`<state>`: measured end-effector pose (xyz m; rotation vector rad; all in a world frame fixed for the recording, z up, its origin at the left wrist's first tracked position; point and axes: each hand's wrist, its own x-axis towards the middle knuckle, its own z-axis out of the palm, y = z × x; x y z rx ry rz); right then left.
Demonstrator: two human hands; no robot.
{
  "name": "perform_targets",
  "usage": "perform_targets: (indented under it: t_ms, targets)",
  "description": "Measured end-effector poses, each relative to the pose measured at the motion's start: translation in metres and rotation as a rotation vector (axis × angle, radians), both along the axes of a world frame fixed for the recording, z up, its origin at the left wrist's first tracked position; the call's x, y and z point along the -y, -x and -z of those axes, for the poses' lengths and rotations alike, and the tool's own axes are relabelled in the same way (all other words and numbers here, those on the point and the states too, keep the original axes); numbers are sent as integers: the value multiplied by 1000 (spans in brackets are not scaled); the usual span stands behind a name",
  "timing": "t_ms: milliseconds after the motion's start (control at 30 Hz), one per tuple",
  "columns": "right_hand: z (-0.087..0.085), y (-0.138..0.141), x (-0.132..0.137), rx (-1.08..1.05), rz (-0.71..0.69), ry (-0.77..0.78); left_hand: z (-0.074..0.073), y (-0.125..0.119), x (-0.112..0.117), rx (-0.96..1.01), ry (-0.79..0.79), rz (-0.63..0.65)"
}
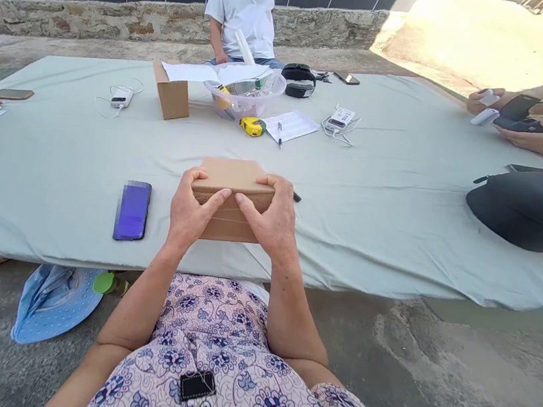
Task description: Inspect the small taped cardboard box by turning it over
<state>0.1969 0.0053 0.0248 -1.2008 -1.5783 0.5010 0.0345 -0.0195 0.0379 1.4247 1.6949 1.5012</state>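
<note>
A brown cardboard box [227, 228] sits near the front edge of the cloth-covered table [373, 231]. My left hand [192, 209] grips its left side, fingers over the top and thumb on the front edge of the lid. On the opposite side my right hand [272, 220] holds the box the same way, its thumb close to the left one. The lid looks closed. A dark pen-like object [296, 197] pokes out beside my right hand, mostly hidden. Left of the box lies a phone [133, 211] with a lit purple screen.
Farther back are another cardboard box [172, 98], a plastic basin [244, 107] with papers on it, a yellow tape measure [252, 127] and a power bank [340, 119]. A black bag [534, 207] lies right. One person [249, 5] sits opposite; another person's hands [518, 134] hold devices.
</note>
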Motion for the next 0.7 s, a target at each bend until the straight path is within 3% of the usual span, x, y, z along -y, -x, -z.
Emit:
perform_targets:
  t_ms: [367,533,600,700]
  targets:
    - [8,-2,-3,-52,-30,27,3,9,-1,-14,-18,104]
    - [18,-16,-24,-318,-247,90,6,21,-1,91,-19,25]
    - [33,-26,-39,-359,-169,161,9,29,-1,136,-35,14]
    - [64,-35,-60,-20,116,283,14,40,-1,186,-66,11]
